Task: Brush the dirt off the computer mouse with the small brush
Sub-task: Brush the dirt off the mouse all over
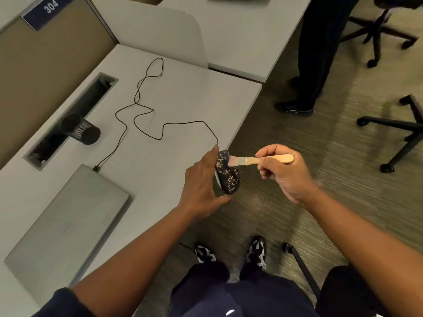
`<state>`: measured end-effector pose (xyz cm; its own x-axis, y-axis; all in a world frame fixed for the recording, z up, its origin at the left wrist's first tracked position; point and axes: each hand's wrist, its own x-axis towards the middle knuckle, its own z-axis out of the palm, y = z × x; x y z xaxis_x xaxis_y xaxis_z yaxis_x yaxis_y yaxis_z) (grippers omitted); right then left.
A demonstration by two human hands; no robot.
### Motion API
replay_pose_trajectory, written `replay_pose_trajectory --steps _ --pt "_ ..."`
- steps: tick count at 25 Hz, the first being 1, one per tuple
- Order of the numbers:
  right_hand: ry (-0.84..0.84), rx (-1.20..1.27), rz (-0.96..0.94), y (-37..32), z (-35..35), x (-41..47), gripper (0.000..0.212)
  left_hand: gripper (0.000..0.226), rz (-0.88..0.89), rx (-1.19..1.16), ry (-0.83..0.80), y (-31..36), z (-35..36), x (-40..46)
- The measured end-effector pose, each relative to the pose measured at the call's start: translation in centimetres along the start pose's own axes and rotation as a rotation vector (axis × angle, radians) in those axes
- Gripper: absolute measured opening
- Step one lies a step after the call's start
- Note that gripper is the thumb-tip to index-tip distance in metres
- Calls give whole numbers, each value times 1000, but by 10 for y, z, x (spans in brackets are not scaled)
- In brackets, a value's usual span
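A black computer mouse (227, 176) speckled with tan dirt is held on its side just past the desk's right edge, above the carpet. My left hand (201, 185) grips it from the left, fingers behind and thumb underneath. Its black cable (146, 106) snakes back across the desk. My right hand (283, 172) pinches the wooden handle of a small brush (256, 160), held level. The pale bristles touch the mouse's upper right side.
A closed grey laptop (68, 225) lies on the desk (160, 170) at the left, the cable plugged into its corner. A black mesh pen cup (80, 129) stands by a cable slot. Another person's legs (313, 65) and office chair bases (398, 138) stand on the carpet to the right.
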<state>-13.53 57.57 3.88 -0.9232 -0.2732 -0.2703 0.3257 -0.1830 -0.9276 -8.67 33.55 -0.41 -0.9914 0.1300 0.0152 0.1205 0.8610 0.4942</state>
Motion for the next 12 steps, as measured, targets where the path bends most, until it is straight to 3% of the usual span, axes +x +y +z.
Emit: replay_pose_trajectory --steps 5,12 --pt "38 21 -6 -4 -3 -5 11 130 9 73 56 10 -2 5" --pt "-48 56 17 2 -6 -6 16 129 41 59 122 19 -5 12"
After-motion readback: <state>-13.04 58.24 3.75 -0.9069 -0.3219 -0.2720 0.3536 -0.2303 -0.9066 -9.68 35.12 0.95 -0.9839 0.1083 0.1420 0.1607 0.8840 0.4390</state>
